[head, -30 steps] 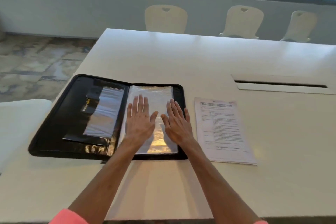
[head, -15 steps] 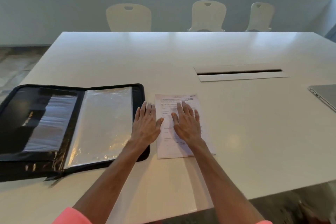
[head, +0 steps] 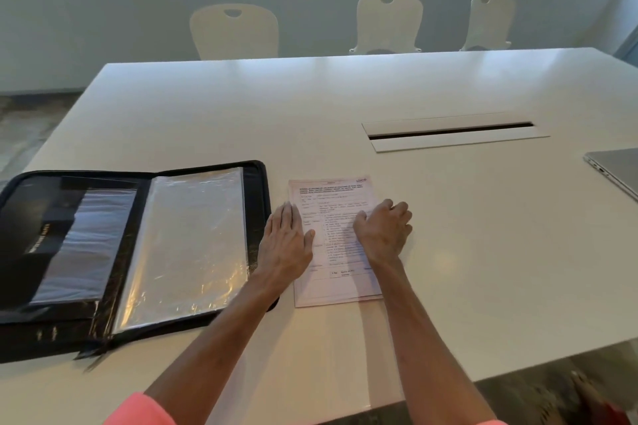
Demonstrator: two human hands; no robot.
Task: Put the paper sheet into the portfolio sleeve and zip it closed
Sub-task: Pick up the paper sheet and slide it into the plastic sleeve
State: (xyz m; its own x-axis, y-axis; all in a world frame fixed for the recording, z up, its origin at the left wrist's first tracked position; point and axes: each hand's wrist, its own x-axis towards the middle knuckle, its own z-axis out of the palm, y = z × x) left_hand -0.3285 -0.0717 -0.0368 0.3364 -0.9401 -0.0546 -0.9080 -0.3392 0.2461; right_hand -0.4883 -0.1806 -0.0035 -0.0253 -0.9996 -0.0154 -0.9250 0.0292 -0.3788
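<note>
The printed paper sheet [head: 333, 198] lies flat on the white table [head: 483, 252], just right of the open black zip portfolio [head: 258, 190]. The portfolio's clear plastic sleeve [head: 193, 245] faces up on its right half. My left hand [head: 286, 247] rests flat, fingers together, on the sheet's left edge and over the portfolio's right rim. My right hand [head: 385, 229] sits on the sheet's right edge with its fingers curled under. Its fingertips are hidden, so I cannot tell if it grips the sheet.
A closed grey laptop [head: 612, 172] pokes in at the right edge. A cable slot [head: 452, 133] is set into the table beyond the paper. Three white chairs [head: 234, 31] stand along the far side. The table's front-right corner edge [head: 518, 360] is near my right arm.
Both hands left the portfolio's sleeve and came to rest on the paper sheet. Since half a second ago the right hand's flat fingers have curled at the sheet's right edge.
</note>
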